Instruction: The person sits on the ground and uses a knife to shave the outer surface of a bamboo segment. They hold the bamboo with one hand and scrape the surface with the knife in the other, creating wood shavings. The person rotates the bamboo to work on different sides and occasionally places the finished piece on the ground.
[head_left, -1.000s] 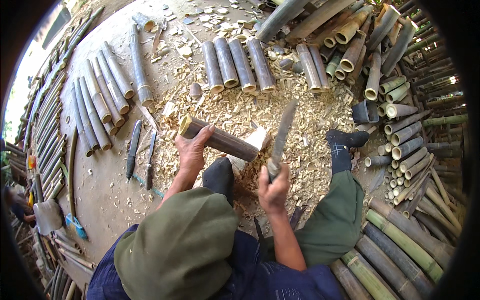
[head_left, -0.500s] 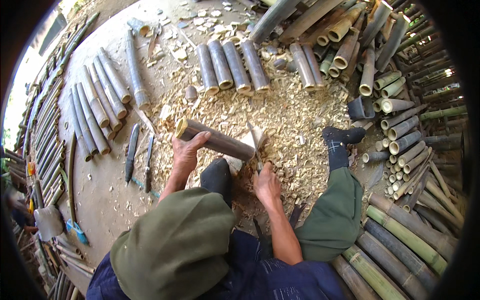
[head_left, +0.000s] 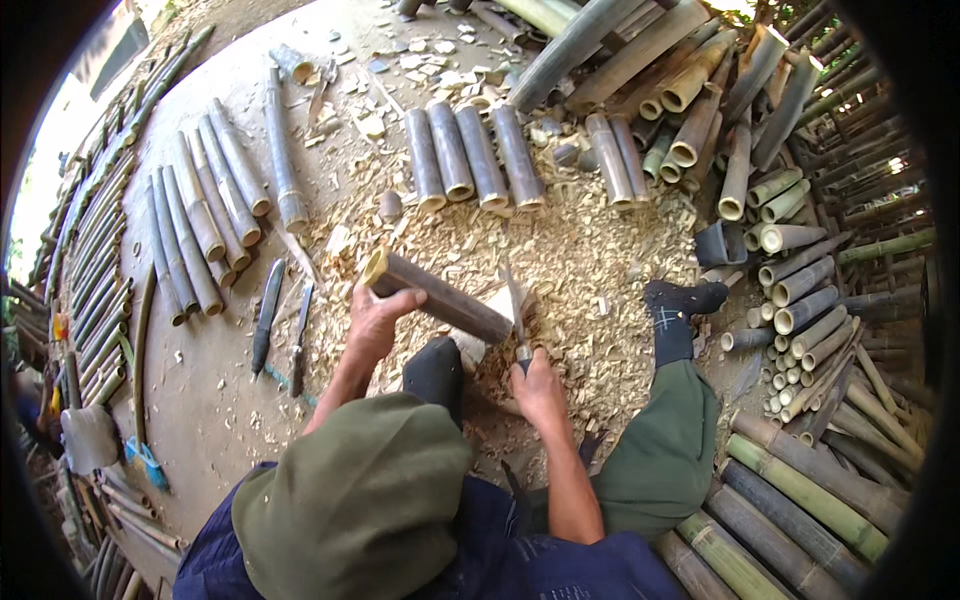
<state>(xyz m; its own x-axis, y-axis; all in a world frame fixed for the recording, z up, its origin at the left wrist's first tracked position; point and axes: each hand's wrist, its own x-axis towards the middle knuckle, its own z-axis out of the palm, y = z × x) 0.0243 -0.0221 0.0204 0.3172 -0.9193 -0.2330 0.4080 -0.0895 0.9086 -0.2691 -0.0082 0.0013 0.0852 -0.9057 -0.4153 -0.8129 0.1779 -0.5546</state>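
A dark bamboo tube (head_left: 450,299) lies aslant in front of me, its pale cut end toward the left. My left hand (head_left: 370,328) is closed round it near that end, thumb on top. The tube's right end is close to a pale block (head_left: 470,350), partly hidden by the tube. My right hand (head_left: 541,388) grips the handle of a knife (head_left: 514,304), its blade pointing away from me beside the tube's right end. Whether the edge touches the bamboo I cannot tell. My dark-socked foot (head_left: 433,368) is just below the tube.
Wood chips (head_left: 590,270) cover the ground. Two more knives (head_left: 267,315) lie at left, near a row of thin bamboo tubes (head_left: 205,215). Several dark tubes (head_left: 470,155) lie ahead. Stacked bamboo (head_left: 800,280) stands at right, with thick poles (head_left: 800,490) at lower right.
The whole view has shifted slightly, so most things sit lower in the picture. Both hands keep their grips, and the knife remains beside the tube's right end.
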